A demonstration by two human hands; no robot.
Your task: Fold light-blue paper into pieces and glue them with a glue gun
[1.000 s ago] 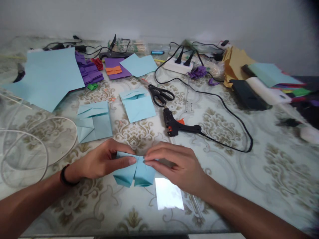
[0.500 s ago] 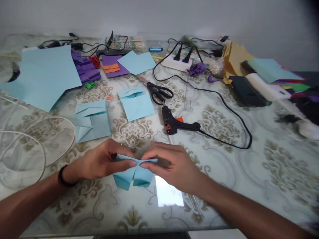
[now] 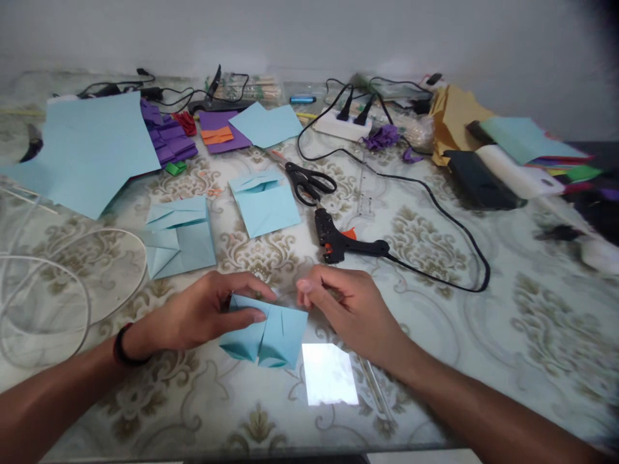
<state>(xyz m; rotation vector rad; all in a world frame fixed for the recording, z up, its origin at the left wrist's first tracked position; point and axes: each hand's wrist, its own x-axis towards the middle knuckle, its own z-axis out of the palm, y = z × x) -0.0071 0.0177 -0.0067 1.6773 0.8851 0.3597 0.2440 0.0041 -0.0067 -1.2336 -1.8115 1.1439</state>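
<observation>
My left hand (image 3: pixel 203 316) pinches a folded light blue paper (image 3: pixel 283 332) along its upper left part, thumb on the near face and fingers behind. Two flaps meet at a slit down the paper's middle, and their lower corners stand slightly open. Just right of the paper, apart from it, my right hand (image 3: pixel 355 309) has its fingers curled and the thumb against them, with nothing visible in it. Beyond my hands lie two more folded light blue papers, one at the left (image 3: pixel 181 238) and one in the middle (image 3: pixel 265 206).
A black glue gun (image 3: pixel 338 241) lies beyond my right hand, beside black-handled scissors (image 3: pixel 312 182). Its cord runs to a white power strip (image 3: pixel 343 124). Large blue sheets (image 3: pixel 97 148) and folded purple strips (image 3: pixel 167 135) lie at the far left. A white cable (image 3: pixel 87 290) loops at left.
My right hand has let go of the folded paper and moved a little right, its fingers curling. The paper's right side now shows uncovered; my left hand keeps its hold.
</observation>
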